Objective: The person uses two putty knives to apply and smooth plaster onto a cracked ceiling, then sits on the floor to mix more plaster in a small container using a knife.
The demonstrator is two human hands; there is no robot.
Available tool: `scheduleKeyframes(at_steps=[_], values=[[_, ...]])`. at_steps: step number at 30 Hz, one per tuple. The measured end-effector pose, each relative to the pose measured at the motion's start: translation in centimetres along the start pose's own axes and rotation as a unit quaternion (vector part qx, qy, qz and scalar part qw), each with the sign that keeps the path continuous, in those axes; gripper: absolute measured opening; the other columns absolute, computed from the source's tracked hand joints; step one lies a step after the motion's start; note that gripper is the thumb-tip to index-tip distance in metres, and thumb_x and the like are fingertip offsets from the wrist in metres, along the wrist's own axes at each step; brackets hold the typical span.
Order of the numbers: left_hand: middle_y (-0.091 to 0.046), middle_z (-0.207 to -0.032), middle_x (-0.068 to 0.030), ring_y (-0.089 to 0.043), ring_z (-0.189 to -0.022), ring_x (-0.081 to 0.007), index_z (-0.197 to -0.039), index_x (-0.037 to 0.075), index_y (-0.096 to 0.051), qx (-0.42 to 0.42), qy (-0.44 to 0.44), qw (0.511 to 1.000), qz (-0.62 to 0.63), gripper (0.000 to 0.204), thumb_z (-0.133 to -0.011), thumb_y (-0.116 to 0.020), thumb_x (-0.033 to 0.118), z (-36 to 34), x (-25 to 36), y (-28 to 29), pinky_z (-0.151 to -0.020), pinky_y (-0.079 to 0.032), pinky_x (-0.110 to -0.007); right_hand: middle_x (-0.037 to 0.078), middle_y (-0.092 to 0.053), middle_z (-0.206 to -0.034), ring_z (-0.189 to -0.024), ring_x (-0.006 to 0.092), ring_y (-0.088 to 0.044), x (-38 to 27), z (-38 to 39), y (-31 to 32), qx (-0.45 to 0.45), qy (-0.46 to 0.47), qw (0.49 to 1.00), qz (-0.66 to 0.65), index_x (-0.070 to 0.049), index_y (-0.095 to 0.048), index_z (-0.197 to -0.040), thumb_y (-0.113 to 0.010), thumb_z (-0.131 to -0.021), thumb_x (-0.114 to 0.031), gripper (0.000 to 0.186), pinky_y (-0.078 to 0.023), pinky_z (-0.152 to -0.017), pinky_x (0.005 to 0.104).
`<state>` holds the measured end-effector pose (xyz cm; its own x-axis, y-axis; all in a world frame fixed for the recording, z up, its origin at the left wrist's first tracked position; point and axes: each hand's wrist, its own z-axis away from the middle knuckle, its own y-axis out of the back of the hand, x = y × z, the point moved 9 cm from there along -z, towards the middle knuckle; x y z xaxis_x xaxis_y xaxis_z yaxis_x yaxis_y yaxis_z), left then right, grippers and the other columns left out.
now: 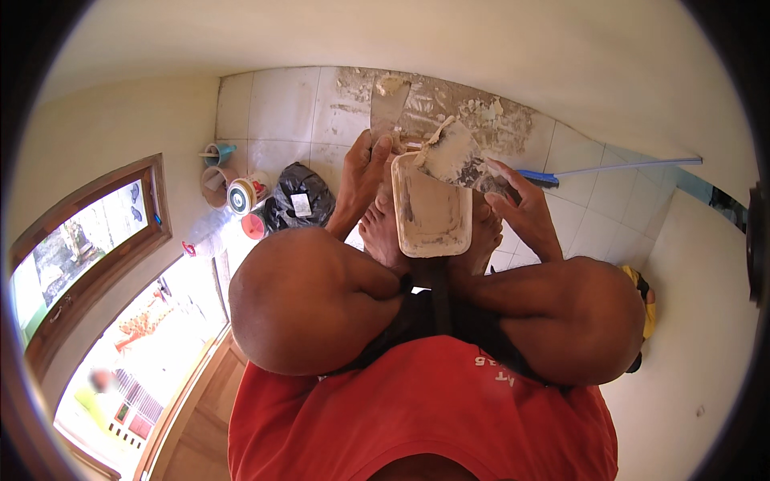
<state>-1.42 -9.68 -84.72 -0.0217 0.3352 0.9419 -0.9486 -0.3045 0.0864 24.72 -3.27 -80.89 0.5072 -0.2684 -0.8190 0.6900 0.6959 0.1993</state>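
Note:
A pale rectangular plastic tub [464, 232], smeared with cream putty, rests between my bare feet. My left hand [366, 172] is closed at the tub's far left corner, gripping a putty knife [391, 104] whose wide flat blade points away from me and has putty at its far end. Over the tub's far right corner, my right hand [521, 200] pinches a flat scraper [451, 152] between thumb and fingers. Thick putty and dark smears coat this scraper, and it tilts across the tub's rim. Its handle, if any, is hidden.
Putty crumbs and grey stains cover the floor tiles [513, 132] by the far wall. A blue broom [539, 178] lies to the right. On the left stand a black plastic bag [303, 196], a lidded bucket [243, 195] and a teal cup [220, 152]. My bent knees flank the tub.

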Motion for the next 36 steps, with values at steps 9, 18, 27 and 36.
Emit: scheduleKeyframes(at_steps=[9, 18, 27, 36], values=[[-0.059, -0.078, -0.003, -0.051, -0.066, -0.0086, -0.1, 0.002, -0.06, -0.054, 0.003, 0.997, -0.052, 0.043, -0.105, -0.037, 0.038, 1.0, 2.1, 0.5, -0.054, -0.04, -0.024, 0.008, -0.062, -0.13, -0.112, 0.013, -0.055, -2.1, 0.4, 1.6, 0.053, 0.017, 0.998, 0.034, -0.009, -0.051, -0.14, -0.067, -0.086, -0.011, 0.056, -0.045, -0.093, 0.0275], [-0.051, -0.067, 0.0002, -0.045, -0.051, -0.0073, -0.1, 0.005, -0.06, -0.129, 0.119, 0.983, -0.061, 0.041, -0.104, -0.037, 0.038, 0.4, 7.8, 0.9, -0.044, -0.035, -0.023, 0.007, -0.066, -0.108, -0.096, 0.0166, -0.061, -11.7, -0.1, 8.1, 0.146, 0.221, 0.958, 0.108, -0.008, -0.062, -0.122, -0.067, -0.083, -0.002, 0.04, -0.047, -0.083, 0.0297], [-0.06, -0.07, -0.004, -0.055, -0.056, -0.0091, -0.096, 0.002, -0.06, -0.199, 0.03, 0.977, 0.073, 0.039, -0.102, -0.041, 0.036, -2.3, 14.6, 0.2, -0.05, -0.042, -0.022, 0.011, -0.063, -0.101, -0.094, 0.0251, -0.061, -25.1, 1.8, 10.5, 0.221, 0.461, 0.81, 0.288, -0.003, -0.062, -0.109, -0.067, -0.079, 0.007, 0.032, -0.049, -0.083, 0.0346], [-0.062, -0.075, -0.0041, -0.057, -0.057, -0.0069, -0.101, 0.001, -0.061, -0.233, -0.004, 0.963, 0.135, 0.038, -0.102, -0.042, 0.034, -2.7, 19.9, -0.6, -0.049, -0.043, -0.021, 0.003, -0.063, -0.093, -0.085, 0.0221, -0.06, -29.4, 3.2, 10.7, 0.28, 0.552, 0.674, 0.404, -0.013, -0.064, -0.103, -0.068, -0.076, 0.006, 0.034, -0.042, -0.082, 0.0385]])
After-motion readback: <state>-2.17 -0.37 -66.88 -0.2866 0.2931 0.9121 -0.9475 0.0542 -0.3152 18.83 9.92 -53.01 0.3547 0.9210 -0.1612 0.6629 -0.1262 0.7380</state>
